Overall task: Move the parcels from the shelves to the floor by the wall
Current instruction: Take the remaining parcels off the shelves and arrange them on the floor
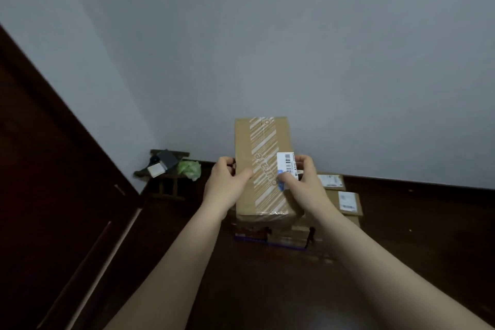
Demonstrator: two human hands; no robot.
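Parcel [258, 139] in hand, a brown carton sealed with white-striped tape, is carried by two bare forearms reaching in from the near edge. The left grip [227, 182] and the right grip [304, 182] each clasp one long side, thumbs on top and fingers curled over the edges. The right thumb lies on a barcode label [287, 162]. The carton sits level on, or just above, a low stack [270, 233] of other boxes on the dark floor [401, 249]; whether it already rests there I cannot tell. Just beside the stack on the right lie two more labelled boxes [345, 202], close together. So several parcels seem delivered, and this one looks to be at the setting-down step, not yet let go. Farther left stands a small wooden stool [167, 185] bearing a green bag [189, 169] and a few small things. Behind everything runs the pale wall [321, 61], close to the boxes. No shelves show, so how many parcels are left cannot be judged.
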